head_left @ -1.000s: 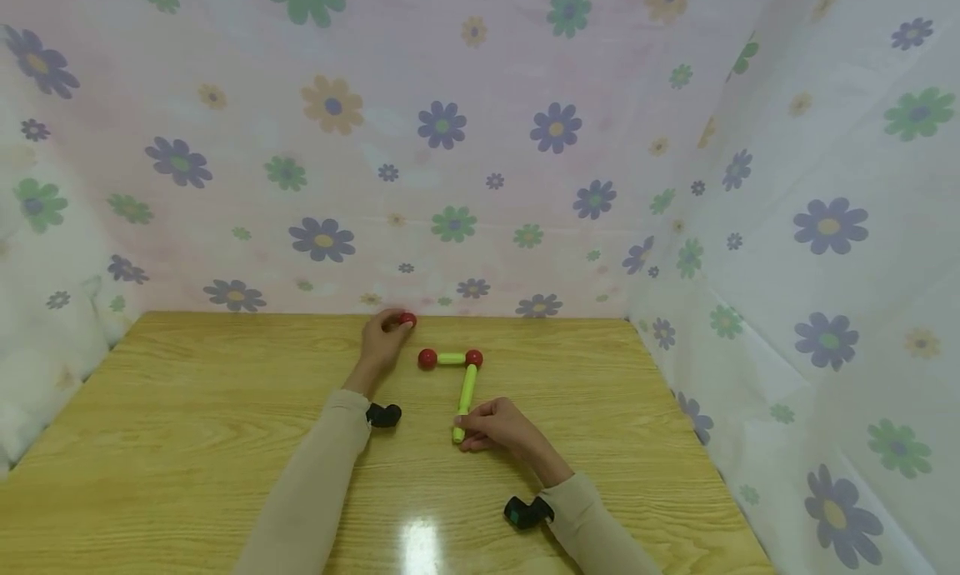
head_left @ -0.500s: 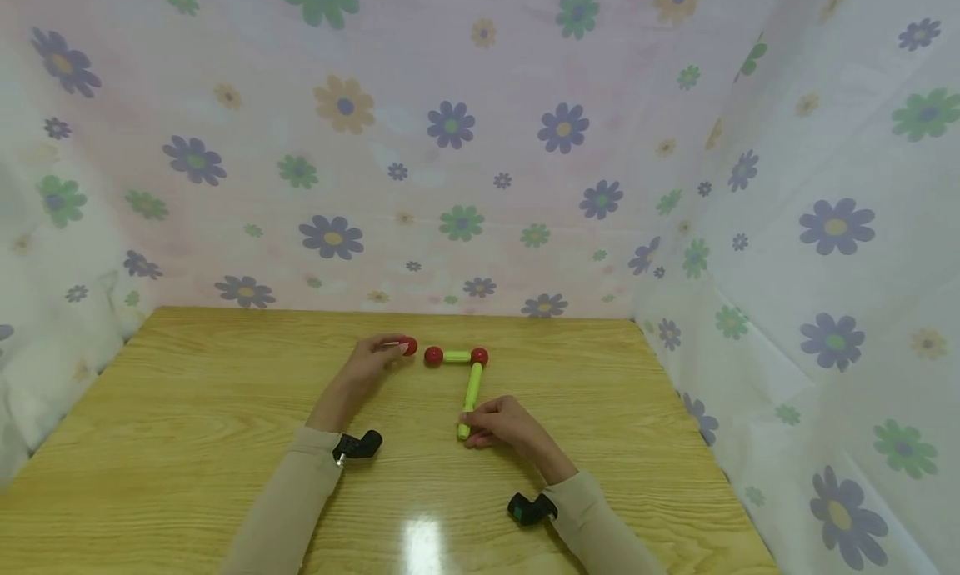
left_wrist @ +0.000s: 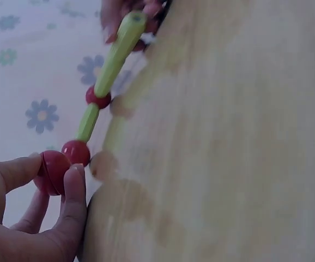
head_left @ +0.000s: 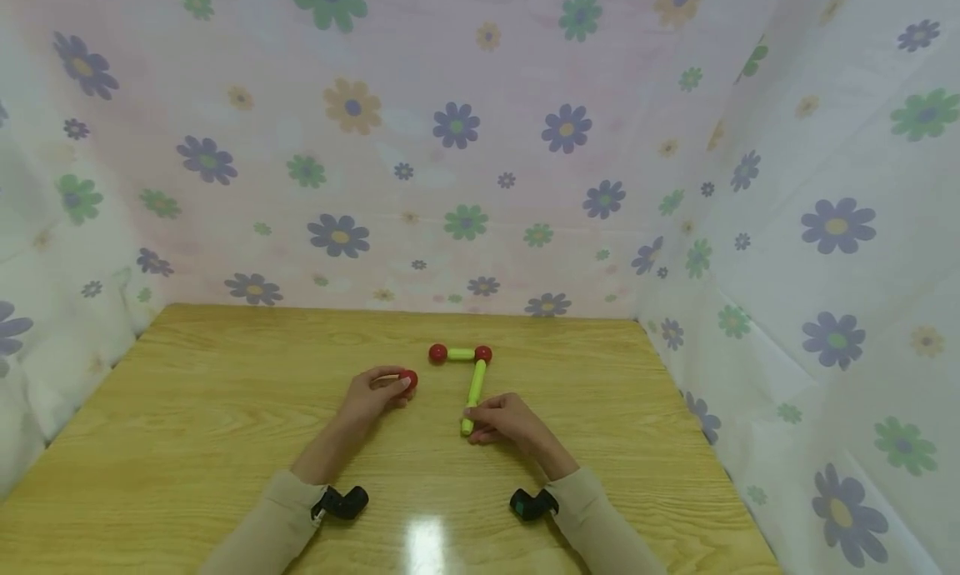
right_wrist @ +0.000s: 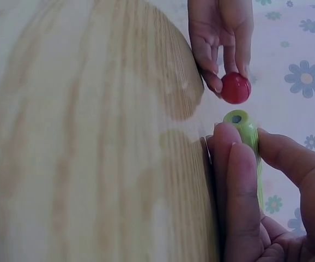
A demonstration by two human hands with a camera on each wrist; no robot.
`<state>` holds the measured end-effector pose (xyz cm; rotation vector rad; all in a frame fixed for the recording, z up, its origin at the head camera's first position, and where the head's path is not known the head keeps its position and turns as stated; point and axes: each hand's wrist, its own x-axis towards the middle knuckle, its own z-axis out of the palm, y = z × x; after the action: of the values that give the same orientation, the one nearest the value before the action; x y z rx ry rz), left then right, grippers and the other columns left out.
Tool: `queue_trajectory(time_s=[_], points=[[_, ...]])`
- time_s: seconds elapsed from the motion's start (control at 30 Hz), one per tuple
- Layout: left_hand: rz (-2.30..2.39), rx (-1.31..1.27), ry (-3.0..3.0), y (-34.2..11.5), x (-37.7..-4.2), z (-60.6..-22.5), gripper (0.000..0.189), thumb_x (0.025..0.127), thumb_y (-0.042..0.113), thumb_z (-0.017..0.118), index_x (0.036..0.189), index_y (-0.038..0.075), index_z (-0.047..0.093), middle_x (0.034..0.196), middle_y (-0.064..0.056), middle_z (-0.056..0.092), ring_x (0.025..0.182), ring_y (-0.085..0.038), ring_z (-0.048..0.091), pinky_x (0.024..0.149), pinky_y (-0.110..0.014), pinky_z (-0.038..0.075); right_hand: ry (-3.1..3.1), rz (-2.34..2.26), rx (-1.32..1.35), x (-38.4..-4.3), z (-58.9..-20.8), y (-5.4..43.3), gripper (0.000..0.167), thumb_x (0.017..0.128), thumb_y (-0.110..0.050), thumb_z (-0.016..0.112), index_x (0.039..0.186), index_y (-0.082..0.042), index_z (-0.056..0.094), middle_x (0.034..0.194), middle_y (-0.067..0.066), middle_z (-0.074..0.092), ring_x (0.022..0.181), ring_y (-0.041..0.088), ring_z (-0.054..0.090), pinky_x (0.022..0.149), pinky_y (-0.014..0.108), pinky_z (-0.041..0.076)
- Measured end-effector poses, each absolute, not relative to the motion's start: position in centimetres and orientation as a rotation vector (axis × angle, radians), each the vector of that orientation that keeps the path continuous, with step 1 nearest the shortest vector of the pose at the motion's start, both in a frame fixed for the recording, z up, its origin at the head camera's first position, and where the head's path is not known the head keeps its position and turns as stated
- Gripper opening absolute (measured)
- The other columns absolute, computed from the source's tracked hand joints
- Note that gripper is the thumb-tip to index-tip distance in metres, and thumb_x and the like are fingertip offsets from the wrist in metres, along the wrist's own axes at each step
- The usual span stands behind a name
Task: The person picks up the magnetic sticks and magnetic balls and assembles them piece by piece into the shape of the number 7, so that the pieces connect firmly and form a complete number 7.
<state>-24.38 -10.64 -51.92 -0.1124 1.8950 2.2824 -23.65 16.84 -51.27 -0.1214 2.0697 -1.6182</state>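
My left hand pinches a red ball between thumb and fingertips, left of a yellow-green and red assembly on the table. In the left wrist view a seam runs round the held ball. My right hand grips the near end of a long yellow-green stick. The stick's far end meets a red corner ball. From there a short yellow-green stick leads left to another red ball. In the right wrist view the stick's free end shows a dark round spot, apart from the held ball.
A wood-grain table lies under everything. Flower-patterned cloth stands along its back edge and at both sides. Each wrist wears a black camera, such as the left wrist's camera.
My left hand has brought the red ball from the table's back edge toward me, past the left end of the assembly. My right hand keeps its grip on the long stick with little movement.
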Motion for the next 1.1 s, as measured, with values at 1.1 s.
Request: queue_trajectory(time_s=[1.1], points=[[2.188, -0.004, 1.874, -6.1, -17.7, -51.1, 0.042, 0.102, 0.01, 0.062, 0.137, -0.01, 0.05, 0.121, -0.024, 0.064, 0.099, -0.023, 0.069, 0.084, -0.03, 0.06, 1.967, -1.608, -0.177, -26.6, -51.0, 15.4, 0.032, 0.101, -0.024, 0.063, 0.109, 0.006, 0.071, 0.083, 0.007, 0.076, 0.072, 0.012, 0.074, 0.068, 0.023, 0.06]])
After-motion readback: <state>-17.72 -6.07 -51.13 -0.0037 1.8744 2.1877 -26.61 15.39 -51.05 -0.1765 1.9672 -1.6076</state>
